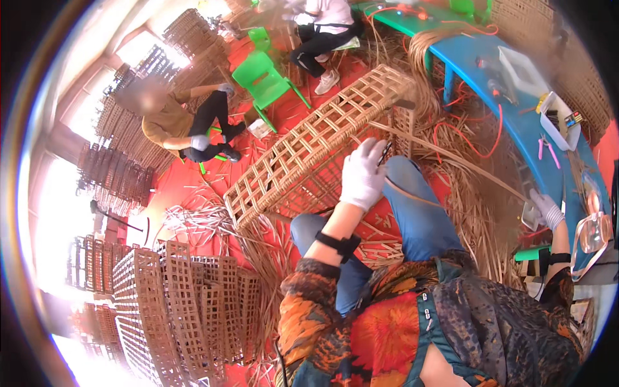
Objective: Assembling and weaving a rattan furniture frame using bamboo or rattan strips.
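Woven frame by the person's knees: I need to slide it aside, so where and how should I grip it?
Probably the left end of the woven frame, approached from the left, fingers hooked through the open lattice at its rim. That end is clear of both hands; the left hand is nearer the other end, where a long strip runs toward the right hand.

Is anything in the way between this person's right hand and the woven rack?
Nothing visible blocks the way. A long tan strip stretches from near the right hand to the woven rack; loose strips lie lower, on the floor.
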Available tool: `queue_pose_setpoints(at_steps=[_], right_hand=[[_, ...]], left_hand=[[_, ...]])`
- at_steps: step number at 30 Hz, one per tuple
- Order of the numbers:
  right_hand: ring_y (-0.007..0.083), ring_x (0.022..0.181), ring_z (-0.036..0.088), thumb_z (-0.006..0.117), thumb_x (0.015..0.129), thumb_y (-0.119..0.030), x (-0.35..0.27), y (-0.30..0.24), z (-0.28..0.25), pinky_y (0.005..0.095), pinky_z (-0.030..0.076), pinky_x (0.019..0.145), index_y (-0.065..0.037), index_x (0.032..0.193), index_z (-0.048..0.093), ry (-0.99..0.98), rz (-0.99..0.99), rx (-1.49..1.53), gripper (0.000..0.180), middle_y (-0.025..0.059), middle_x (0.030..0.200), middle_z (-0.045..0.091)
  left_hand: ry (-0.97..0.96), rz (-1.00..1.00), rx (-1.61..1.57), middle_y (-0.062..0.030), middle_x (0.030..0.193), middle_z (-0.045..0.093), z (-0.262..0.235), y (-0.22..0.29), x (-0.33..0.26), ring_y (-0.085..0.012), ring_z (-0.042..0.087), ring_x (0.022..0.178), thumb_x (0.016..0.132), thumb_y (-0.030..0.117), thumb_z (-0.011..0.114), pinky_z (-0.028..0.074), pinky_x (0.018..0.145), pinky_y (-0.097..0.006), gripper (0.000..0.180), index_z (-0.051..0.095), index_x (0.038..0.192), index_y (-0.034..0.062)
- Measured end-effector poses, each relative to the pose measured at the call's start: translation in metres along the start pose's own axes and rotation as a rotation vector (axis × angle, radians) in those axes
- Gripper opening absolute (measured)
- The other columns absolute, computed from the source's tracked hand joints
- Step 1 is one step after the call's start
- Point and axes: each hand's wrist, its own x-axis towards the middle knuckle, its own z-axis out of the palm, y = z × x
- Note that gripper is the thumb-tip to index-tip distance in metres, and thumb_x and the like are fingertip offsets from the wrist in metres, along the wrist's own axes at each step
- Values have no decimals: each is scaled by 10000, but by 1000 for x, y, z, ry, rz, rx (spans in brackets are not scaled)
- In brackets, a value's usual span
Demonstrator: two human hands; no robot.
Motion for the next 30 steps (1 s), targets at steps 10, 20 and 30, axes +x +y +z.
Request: queue_pose_setpoints(at_steps=[10,20,30], right_hand=[[238,536,550,560,813,-494,11,3,-32,373,432,576,29,657,616,414,-200,-574,548,145,545,537],[410,844,620,521,798,-423,-41,-11,-26,461,473,785,11,804,684,632,14,-1023,464,287,839,618],[401,847,599,585,784,-322,-26,12,1,444,475,762,-41,856,646,321,-226,-1086,296,218,850,630]], left_hand=[[-430,5,158,-121,1124,517,78,16,30,-300,571,971,761,155,631,472,824,-429,441,550,1194,144],[-398,20,170,-121,916,585,74,-8,16,-295,617,851,805,183,584,482,753,-425,160,637,937,109],[-459,9,111,-95,926,606,60,4,-16,-299,614,873,798,155,567,483,789,-420,146,652,916,142]])
